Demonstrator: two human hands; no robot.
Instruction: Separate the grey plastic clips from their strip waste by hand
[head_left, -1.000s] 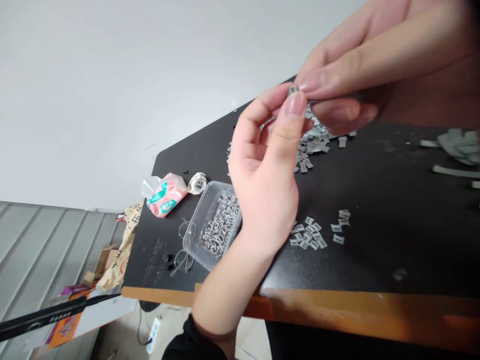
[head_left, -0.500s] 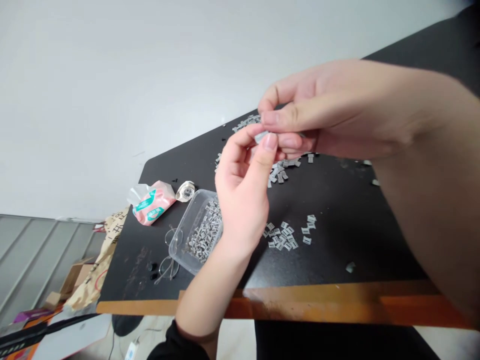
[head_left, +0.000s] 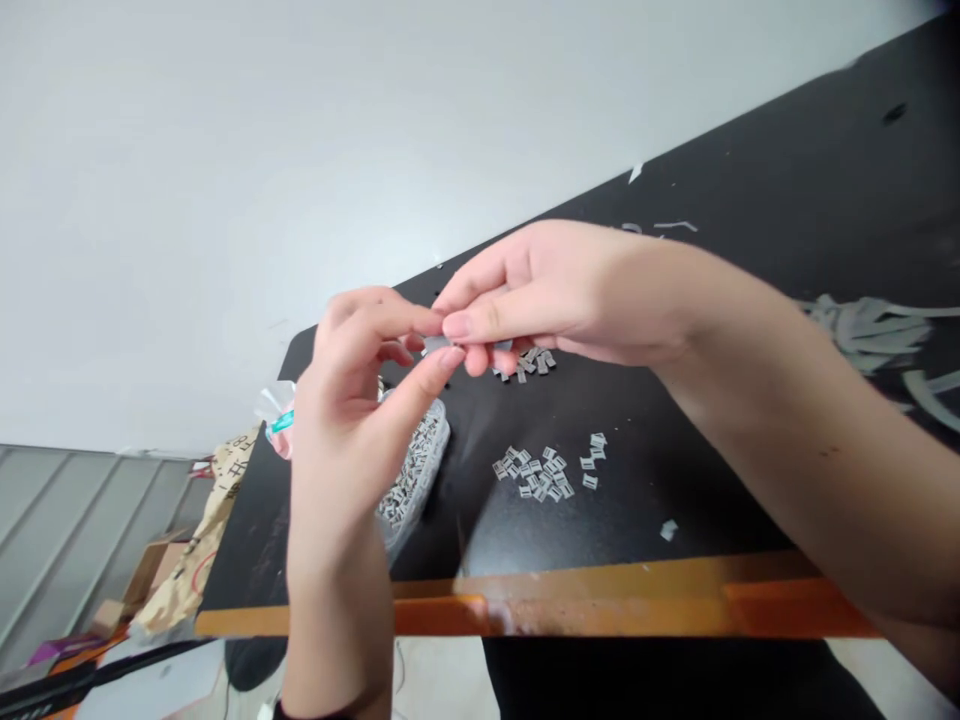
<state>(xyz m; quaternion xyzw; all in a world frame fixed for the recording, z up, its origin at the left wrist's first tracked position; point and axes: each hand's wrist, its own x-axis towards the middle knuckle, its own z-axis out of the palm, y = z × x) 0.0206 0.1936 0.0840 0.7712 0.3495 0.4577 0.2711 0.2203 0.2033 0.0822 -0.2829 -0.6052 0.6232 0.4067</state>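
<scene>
My left hand (head_left: 352, 400) and my right hand (head_left: 555, 295) meet above the black table, fingertips touching. Between the left thumb and index finger sits a small flat grey piece (head_left: 436, 344), partly covered by the fingers. The right thumb and index finger pinch at the same spot, on the piece's far end. A bit of grey also shows under the curled right fingers; I cannot make out whether it belongs to the same piece. Below the hands lies a pile of small grey rectangular pieces (head_left: 551, 475), and another cluster (head_left: 534, 362) is partly hidden behind the right fingers.
A clear plastic box (head_left: 442, 420) of small metal parts stands behind my left wrist. A pink tissue pack (head_left: 281, 440) is mostly covered by that hand. Pale strips (head_left: 877, 330) lie at the right of the black table (head_left: 697, 470), whose front edge (head_left: 600, 600) is brown.
Both hands have moved left and lower in the picture, still pinched together. The view has shifted, showing the pale strips on the right. My left hand now covers more of the box and tissue pack.
</scene>
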